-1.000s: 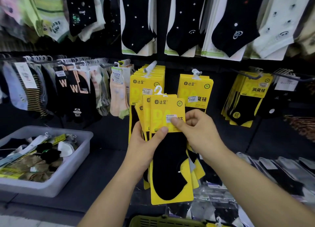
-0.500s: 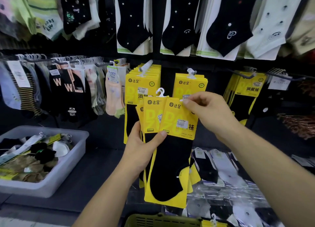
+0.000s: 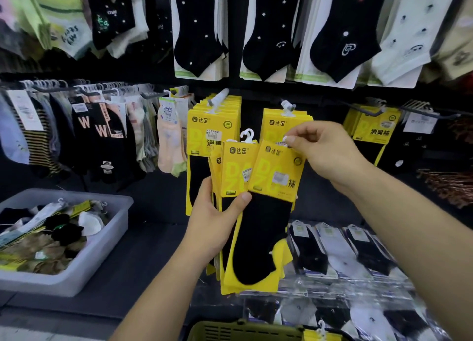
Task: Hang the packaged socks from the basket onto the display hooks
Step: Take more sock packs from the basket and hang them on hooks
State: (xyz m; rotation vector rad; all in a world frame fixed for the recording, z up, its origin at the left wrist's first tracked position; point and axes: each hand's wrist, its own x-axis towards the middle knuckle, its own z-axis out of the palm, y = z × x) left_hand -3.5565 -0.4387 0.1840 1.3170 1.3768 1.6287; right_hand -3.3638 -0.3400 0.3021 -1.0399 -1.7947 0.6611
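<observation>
The packaged socks are flat yellow cards, each carrying one black ankle sock, with a dark logo and two printed characters at the top, large pale letters beneath, and a small white price sticker. The left hand [image 3: 215, 225] grips a fanned stack of packs [image 3: 234, 177] in front of the display wall, thumb pressed across the front, fingers hidden behind the cards. The right hand [image 3: 325, 156] pinches the white plastic hanger [image 3: 288, 140] at the top of the front pack [image 3: 271, 200] between thumb and forefinger, the other fingers curled; this pack tilts to the right and overlaps the stack, its lower part still against the left thumb. Its print is blurred and hard to read. Another white hanger [image 3: 247, 135] pokes up from the stack behind. Just behind the hands, two display hooks hold matching yellow packs: a thick left row [image 3: 213, 125] and a thinner right row [image 3: 281, 120], the latter partly covered by the right hand. More yellow packs [image 3: 376, 125] hang farther right. At the bottom edge, only the rim of an olive-green basket [image 3: 243, 330] shows, with a sliver of a yellow pack beside it; its contents are cut off. On the dark shelf at the left sits a grey bin [image 3: 102, 241] of mixed loose socks, too jumbled to tell apart.
</observation>
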